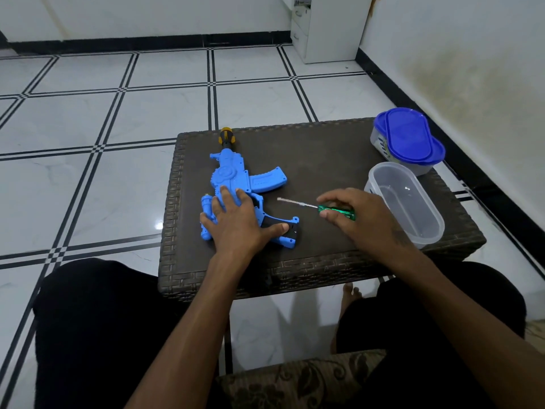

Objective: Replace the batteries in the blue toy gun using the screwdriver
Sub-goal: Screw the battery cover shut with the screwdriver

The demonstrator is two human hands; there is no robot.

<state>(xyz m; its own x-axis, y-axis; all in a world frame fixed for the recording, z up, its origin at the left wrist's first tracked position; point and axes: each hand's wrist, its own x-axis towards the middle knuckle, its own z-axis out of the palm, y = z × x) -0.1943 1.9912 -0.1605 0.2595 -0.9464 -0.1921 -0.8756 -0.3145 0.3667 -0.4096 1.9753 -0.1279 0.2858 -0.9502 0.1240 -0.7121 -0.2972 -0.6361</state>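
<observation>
Table: a low dark wicker-pattern table stands on a white tiled floor with black grid lines; the person sits at its near edge, dark-clad knees to either side.

Toy gun: the blue toy gun lies flat on the left half of the table, muzzle pointing away from the person; the muzzle tip is yellow and black and sits at the far edge; the curved magazine juts out to the right; the stock end, with a black section, lies nearest the person.

Left hand: the left hand rests palm-down on the rear part of the gun; fingers spread and fairly straight, thumb stretched right toward the black stock end; it presses on the toy rather than curling round it.

Right hand: the right hand is to the right of the gun, apart from it; thumb and fingers pinch the green handle of the screwdriver.

Screwdriver: green translucent handle in the right hand's grip; metal shaft points left toward the gun, tip short of it, not touching; whether the shaft lies on the table or is just above it cannot be told.

Containers: an open clear plastic tub stands at the right edge, just beside the right hand; a closed tub with a blue lid stands behind it at the far right corner.

Background: a white cabinet stands against the far wall.
</observation>
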